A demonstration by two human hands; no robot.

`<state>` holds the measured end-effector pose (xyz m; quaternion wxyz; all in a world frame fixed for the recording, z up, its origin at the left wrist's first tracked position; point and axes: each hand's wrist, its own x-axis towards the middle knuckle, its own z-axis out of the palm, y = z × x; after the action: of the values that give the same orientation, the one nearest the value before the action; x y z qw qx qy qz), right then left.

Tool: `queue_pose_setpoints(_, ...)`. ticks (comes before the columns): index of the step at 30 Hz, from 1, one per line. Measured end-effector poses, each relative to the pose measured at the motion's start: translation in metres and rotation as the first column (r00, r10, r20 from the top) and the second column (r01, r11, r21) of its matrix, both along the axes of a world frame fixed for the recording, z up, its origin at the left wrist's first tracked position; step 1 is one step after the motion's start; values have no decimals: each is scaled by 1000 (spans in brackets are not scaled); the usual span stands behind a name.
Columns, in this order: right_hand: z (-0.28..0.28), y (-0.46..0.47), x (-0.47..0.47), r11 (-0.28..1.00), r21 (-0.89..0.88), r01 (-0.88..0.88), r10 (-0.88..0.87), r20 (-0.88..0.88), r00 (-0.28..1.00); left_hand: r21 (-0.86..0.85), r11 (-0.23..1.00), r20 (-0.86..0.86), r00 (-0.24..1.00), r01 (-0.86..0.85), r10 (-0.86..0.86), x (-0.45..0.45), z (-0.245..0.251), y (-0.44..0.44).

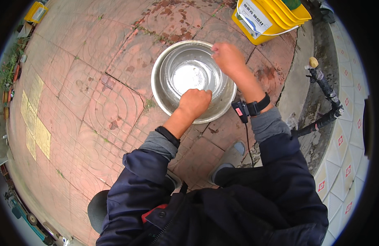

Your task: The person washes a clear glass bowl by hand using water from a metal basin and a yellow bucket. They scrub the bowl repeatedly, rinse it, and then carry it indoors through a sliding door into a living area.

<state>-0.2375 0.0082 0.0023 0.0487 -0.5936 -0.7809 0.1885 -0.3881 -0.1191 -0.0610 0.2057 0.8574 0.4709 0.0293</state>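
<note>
A wide silver metal basin (159, 94) stands on the paving before me. Inside its rim shows a smaller ridged metal ring, perhaps a second basin; I cannot tell whether it is a separate piece. Light glares off the bottom (189, 78). My left hand (196, 103) is curled, knuckles up, over the near side of that inner ring. Over the far right of the basin's rim is my right hand (228, 58), its fingers bent inward. The fingertips of both hands are mostly hidden, so their grip does not show. A black strapped device (249, 108) with a cable sits on my right wrist.
Stacked yellow plastic buckets (260, 23) with a white handle stand beyond the basin at right. A tape-wrapped pipe (328, 92) rises beside the tiled wall (346, 147). Red patterned paving (94, 101) spreads left, with wet spots. Potted plants (7, 73) line the far left.
</note>
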Motion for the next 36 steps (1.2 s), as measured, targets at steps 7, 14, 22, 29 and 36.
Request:
queue_pose_setpoints(7, -45, -6, -34, 614, -611, -500, 786, 526, 323, 41, 999, -39, 999, 13, -11, 11, -7, -3)
queue_pose_setpoints(14, -103, 11, -19, 531, -513, -675, 728, 683, 53, 80, 995, 1, 999, 53, -53, 13, -7, -5)
queue_pose_setpoints(22, -109, 14, -12, 527, -532, -663, 716, 698, 10, 54, 996, 27, 997, 77, -78, 7, -5, 1)
queue_pose_setpoints(29, -74, 23, -31, 622, -649, -438, 783, 498, 373, -54, 997, -30, 998, 59, -61, 5, 1, 6)
queue_pose_setpoints(36, 4, 49, 7, 936, -352, -11, -108, -317, 942, -25, 1000, 38, 999, 5, -4, -2, 2, 5)
